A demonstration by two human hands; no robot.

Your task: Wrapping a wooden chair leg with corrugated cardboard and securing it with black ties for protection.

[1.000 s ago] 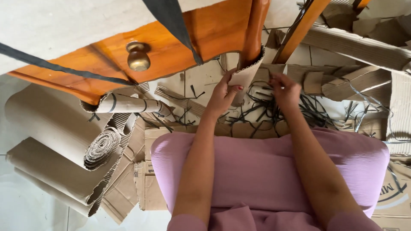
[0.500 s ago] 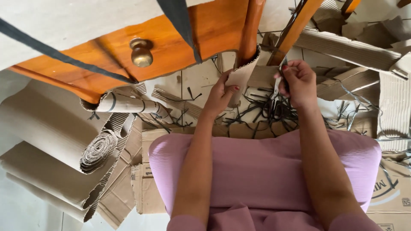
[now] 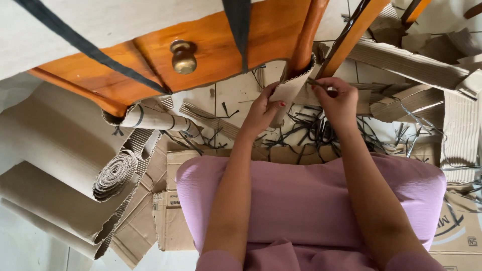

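Note:
A piece of corrugated cardboard (image 3: 292,86) is wrapped around the lower part of an orange wooden table leg (image 3: 309,35). My left hand (image 3: 261,113) presses this wrap against the leg from the left, fingers curled over it. My right hand (image 3: 339,103) is closed at the wrap's right edge. A thin metal tip of the scissors (image 3: 314,81) pokes out of its fingers toward the cardboard; the rest of the scissors is hidden in the hand. My lap is covered in pink cloth (image 3: 306,195).
The wooden table front with a brass knob (image 3: 183,56) and black straps hangs over the upper left. Another wrapped leg (image 3: 150,118) and a cardboard roll (image 3: 118,173) lie left. Black strip offcuts (image 3: 306,133) litter the floor. Cardboard pieces (image 3: 411,62) pile up right; flat boxes (image 3: 173,211) lie under me.
My right hand picked up scissors from the floor litter, lifted them, then moved left to the wrap's edge. My left hand stayed on the cardboard.

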